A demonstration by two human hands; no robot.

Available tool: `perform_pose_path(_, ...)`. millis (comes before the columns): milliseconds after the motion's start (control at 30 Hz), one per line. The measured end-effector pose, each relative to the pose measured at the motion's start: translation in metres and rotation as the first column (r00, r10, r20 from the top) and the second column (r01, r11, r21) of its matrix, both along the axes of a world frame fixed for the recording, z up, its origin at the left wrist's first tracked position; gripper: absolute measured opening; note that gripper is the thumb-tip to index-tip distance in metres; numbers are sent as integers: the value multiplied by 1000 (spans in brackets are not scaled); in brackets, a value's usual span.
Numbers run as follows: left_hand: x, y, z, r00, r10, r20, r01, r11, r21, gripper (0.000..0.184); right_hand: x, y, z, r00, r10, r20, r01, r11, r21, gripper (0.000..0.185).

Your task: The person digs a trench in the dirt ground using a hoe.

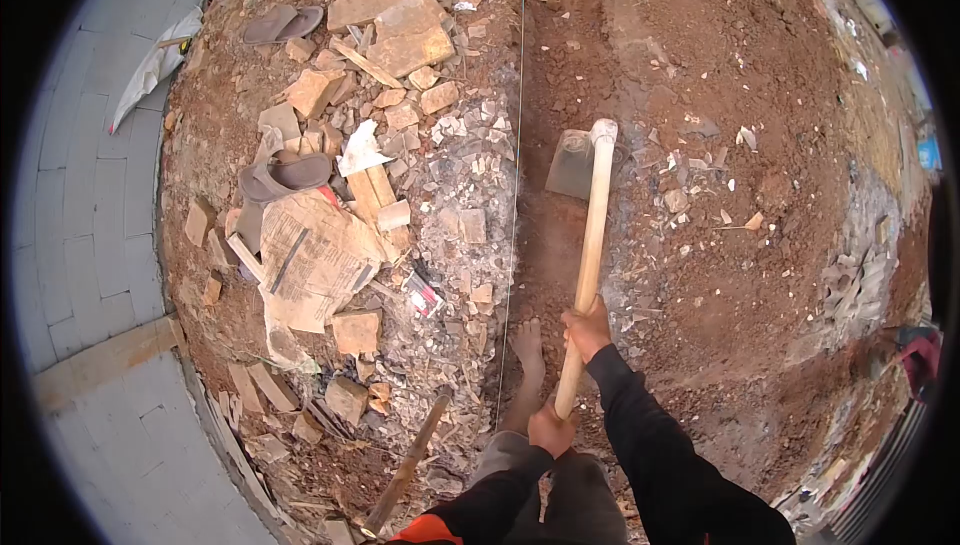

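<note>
A hoe (594, 207) with a pale wooden handle and a flat dark metal blade (571, 166) stretches out in front of me. My left hand (551, 431) grips the handle near its lower end, close to my legs. Higher up the handle, my right hand (588, 329) is wrapped round it. The blade lies at the reddish soil of a shallow strip; whether it has cut in, I cannot tell. A thin taut string (517, 145) runs lengthwise just left of the blade. My bare foot (528, 345) stands on the soil left of the handle.
Broken bricks (410, 30), a flattened paper sack (318, 255) and sandals (290, 177) litter the ground at left. A wooden stake (408, 465) sticks up near my left arm. A grey block wall (95, 195) borders the far left. Loose soil (720, 275) spreads rightward.
</note>
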State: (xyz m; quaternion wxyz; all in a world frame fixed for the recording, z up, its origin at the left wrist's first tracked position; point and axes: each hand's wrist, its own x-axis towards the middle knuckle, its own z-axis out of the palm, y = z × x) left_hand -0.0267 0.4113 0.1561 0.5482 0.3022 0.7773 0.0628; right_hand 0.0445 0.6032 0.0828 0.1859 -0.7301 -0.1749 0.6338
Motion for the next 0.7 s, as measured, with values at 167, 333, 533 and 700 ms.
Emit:
perform_pose_path(167, 17, 76, -40, 994, 10, 108, -57, 897, 439, 36, -1, 88, 99, 997, -68, -33, 75, 886, 458, 39)
perform_pose_path(333, -29, 260, -78, 996, -24, 85, -44, 701, 712, 24, -30, 225, 103, 992, -122, 3, 82, 678, 730, 33)
perform_pose_path(533, -27, 100, -68, 992, 113, -58, -99, 974, 201, 41, -49, 95, -77, 990, 126, 68, -131, 988, 78, 36)
perform_pose_path(700, -13, 28, -32, 979, 140, 148, -177, 945, 275, 40, -43, 52, 53, 996, 66, 54, -77, 972, 223, 32)
